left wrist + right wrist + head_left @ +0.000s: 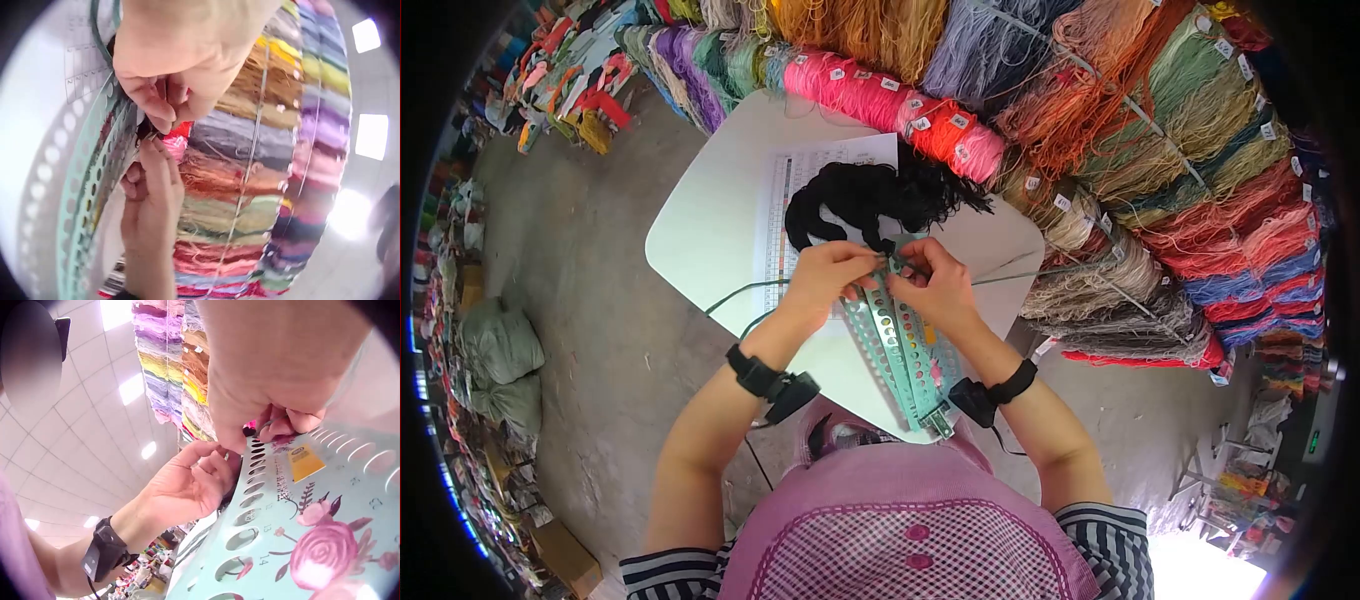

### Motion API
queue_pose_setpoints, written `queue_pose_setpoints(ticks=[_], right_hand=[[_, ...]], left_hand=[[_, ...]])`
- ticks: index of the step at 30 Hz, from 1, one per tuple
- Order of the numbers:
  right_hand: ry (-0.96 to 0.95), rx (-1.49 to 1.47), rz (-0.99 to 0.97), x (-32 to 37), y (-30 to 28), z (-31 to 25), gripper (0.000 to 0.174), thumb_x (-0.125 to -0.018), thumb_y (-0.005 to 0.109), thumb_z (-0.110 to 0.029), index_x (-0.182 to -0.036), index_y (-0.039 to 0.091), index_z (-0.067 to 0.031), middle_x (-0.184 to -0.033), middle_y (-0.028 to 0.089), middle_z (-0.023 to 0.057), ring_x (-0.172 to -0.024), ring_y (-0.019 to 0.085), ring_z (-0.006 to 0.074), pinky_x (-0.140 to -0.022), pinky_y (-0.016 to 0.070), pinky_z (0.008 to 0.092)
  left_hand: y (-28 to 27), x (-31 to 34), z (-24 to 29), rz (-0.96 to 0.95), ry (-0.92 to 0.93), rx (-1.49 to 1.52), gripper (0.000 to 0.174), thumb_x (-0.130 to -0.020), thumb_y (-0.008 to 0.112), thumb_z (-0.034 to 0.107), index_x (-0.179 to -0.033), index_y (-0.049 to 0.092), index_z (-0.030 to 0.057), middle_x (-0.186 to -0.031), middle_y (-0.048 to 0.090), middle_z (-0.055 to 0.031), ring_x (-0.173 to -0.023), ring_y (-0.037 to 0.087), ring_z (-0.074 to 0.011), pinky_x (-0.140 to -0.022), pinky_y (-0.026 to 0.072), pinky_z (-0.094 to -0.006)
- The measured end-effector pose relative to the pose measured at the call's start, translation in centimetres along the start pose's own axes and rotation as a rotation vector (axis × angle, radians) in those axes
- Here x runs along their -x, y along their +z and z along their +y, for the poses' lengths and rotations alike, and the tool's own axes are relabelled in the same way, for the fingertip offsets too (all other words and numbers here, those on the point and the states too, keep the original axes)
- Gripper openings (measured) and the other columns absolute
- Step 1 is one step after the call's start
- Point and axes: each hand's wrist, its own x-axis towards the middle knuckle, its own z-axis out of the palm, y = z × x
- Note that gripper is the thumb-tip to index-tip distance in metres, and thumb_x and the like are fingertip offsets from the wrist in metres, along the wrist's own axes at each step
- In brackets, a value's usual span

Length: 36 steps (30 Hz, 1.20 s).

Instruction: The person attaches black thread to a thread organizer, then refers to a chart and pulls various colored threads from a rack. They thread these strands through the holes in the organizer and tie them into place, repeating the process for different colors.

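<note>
Mint-green, floral-printed, perforated board (290, 509) extends over white tabletop (690, 220). Left hand (825, 283) and right hand (941, 290) pinch close together at its far end, apparently on loose black yarn (852, 187). Likely step: tying at a hole; next calls for snugging.

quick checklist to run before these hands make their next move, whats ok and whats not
1. Left hand and right hand close together near the green card's far end: ok.
2. Black thread within easy reach: ok, just beyond the hands.
3. Printed sheet fully uncovered: not ok, black thread lies over part of it.
4. What the fingers grip: cannot tell, they mask it.
5. Anything secured through a hole at the fingers: cannot tell.
</note>
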Motion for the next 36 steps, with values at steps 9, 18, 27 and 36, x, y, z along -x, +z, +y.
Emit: queue_pose_setpoints(ticks=[9, 18, 27, 36], right_hand=[[0.012, 0.232, 0.039, 0.5, 1.3, -0.1, 0.060, -0.067, 0.075, -0.021, -0.119, 0.047, -0.0108, -0.083, 0.059, 0.0066, -0.072, 0.061, 0.0212, -0.069, 0.0511, 0.0358], [0.035, 0.394, -0.072, -0.1, 1.2, 0.1, 0.062, -0.064, 0.074, -0.027, -0.117, 0.048, -0.0107, -0.084, 0.061, 0.0054, -0.076, 0.063, 0.0246, -0.068, 0.0491, 0.0390], [-0.011, 0.384, -0.174, 0.2, 3.1, -1.8, 0.063, -0.065, 0.075, -0.028, -0.119, 0.049, -0.0093, -0.080, 0.060, 0.0045, -0.072, 0.062, 0.0213, -0.068, 0.0490, 0.0355], [0.004, 0.399, -0.188, 0.5, 2.9, -2.2, 0.065, -0.067, 0.079, -0.029, -0.121, 0.049, -0.0077, -0.082, 0.059, 0.0052, -0.071, 0.061, 0.0195, -0.066, 0.0497, 0.0333]], left_hand=[[0.5, -0.8, -0.2, -0.278, -0.034, -0.134, 0.018, -0.091, 0.057, 0.015, -0.100, 0.061, -0.0006, -0.065, 0.060, -0.0064, -0.053, 0.056, -0.0113, -0.050, 0.0434, -0.0230], [-10.3, 5.4, 1.3, 0.085, 0.014, -0.250, 0.020, -0.089, 0.062, 0.027, -0.082, 0.060, 0.0090, -0.070, 0.057, 0.0023, -0.059, 0.051, -0.0042, -0.050, 0.0364, -0.0206], [-18.7, 8.0, 0.3, 0.515, 0.056, 0.114, 0.034, -0.095, 0.058, 0.029, -0.068, 0.046, 0.0120, -0.066, 0.046, 0.0036, -0.055, 0.038, -0.0039, -0.044, 0.0254, -0.0205], [-21.7, 9.2, -0.5, 0.103, 0.450, 1.079, 0.025, -0.098, 0.051, 0.021, -0.077, 0.053, 0.0083, -0.070, 0.051, 0.0003, -0.059, 0.045, -0.0081, -0.047, 0.0288, -0.0210]])
